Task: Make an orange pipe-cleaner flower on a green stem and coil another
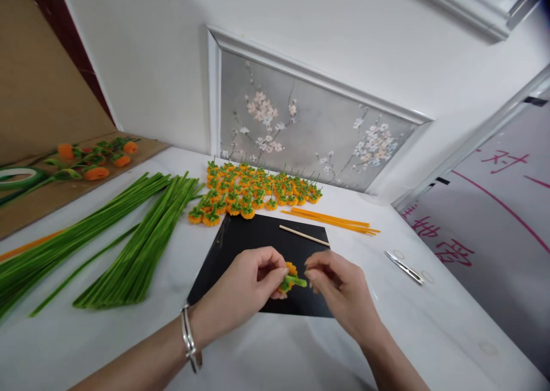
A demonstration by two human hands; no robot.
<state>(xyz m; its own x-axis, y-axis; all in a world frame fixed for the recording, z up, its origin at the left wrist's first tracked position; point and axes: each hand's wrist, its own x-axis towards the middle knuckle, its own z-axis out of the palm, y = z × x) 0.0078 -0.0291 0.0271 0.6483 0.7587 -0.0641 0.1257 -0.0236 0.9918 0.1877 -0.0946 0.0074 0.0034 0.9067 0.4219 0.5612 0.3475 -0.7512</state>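
Note:
Over a black mat (206, 265), my left hand (253, 282) pinches a small orange pipe-cleaner flower (291, 267) with green leaves. The flower's fuzzy green stem points right, toward my right hand (337, 285). That hand's thumb and fingertips are closed together just beyond the stem end. I cannot make out whether anything is between them. A silver bracelet circles my left wrist. Behind my hands, a thin wooden stick (304, 235) lies on the mat. Many similar orange flowers (244, 188) stand grouped at the mat's far edge, green stems up.
Long green pipe cleaners (141, 248) lie in bundles at left. Orange pipe cleaners (333, 220) and silver tweezers (404, 267) are at right. Cardboard (26, 216) at far left bears green tape (21, 179) and orange flowers with stems. A wall stands behind; a whiteboard (494, 236) borders the right.

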